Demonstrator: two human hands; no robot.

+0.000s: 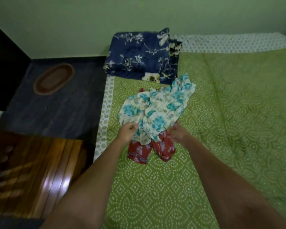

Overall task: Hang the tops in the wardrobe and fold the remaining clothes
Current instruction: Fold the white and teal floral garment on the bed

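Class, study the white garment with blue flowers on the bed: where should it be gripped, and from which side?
Grip the white floral garment at its near edge, coming from the person's side. It lies crumpled over the red garment, and that edge is free; the left hand already pinches it there.

— What's on the bed?
— A white garment with turquoise flowers (157,106), crumpled in a heap, spread loosely across the green sheet.
— And beneath it?
— A red printed garment (162,149), bunched, poking out at the near edge and slightly at the far side.
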